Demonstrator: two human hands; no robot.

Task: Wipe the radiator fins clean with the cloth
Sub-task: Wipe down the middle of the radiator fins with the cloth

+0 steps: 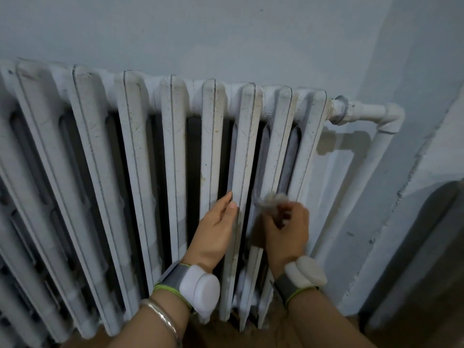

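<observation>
Grey cloth (pixel 270 201), blurred, bunched in right hand (pixel 286 231), fingers curled and pinching it, pressed against fin near right end of white radiator (pixel 140 146). Left hand (pixel 216 228) rests on neighbouring fin, fingers straight, held together. White pipe (pixel 365 113) leaves radiator's right end.

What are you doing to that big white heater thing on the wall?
A person is wiping the white radiator. The right hand grips a small grey cloth and holds it low down at a gap between fins near the right end. The left hand rests on the neighbouring fin, thumb on its front. Dark specks show on many fins, so it is not clean yet.
</observation>
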